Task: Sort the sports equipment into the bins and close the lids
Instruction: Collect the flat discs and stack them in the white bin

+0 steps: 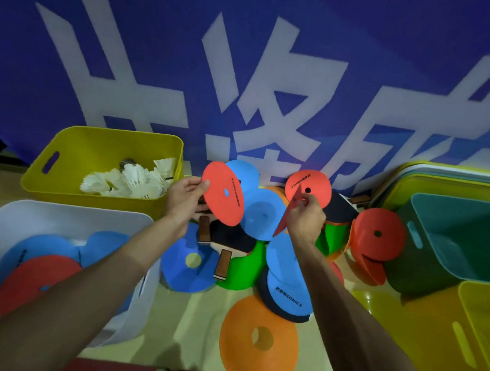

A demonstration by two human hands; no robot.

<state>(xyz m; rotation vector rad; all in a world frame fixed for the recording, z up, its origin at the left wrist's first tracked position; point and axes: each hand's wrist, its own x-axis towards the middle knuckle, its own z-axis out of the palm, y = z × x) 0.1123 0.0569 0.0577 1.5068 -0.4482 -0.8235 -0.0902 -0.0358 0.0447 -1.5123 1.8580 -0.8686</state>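
My left hand (pixel 183 199) holds a red flat disc (pixel 222 194) by its left edge, raised above the pile, with a blue disc (pixel 243 174) behind it. My right hand (pixel 306 219) pinches another red disc (pixel 284 218) seen edge-on, and a blue disc (pixel 262 214) hangs beside it. Below lies a heap of blue, green, orange and red discs (pixel 261 336) mixed with table tennis paddles (pixel 222 265). A white bin (pixel 66 218) at the left holds blue and red discs (pixel 34 282). The yellow bin (pixel 103 149) behind it holds white shuttlecocks (pixel 130 179).
A teal bin (pixel 457 225) stands at the right, another yellow bin (pixel 429 331) in front of it. Stacked lids (pixel 448 179) lean behind them. A blue banner with white characters (pixel 244 71) backs the scene. Wooden floor shows between the bins.
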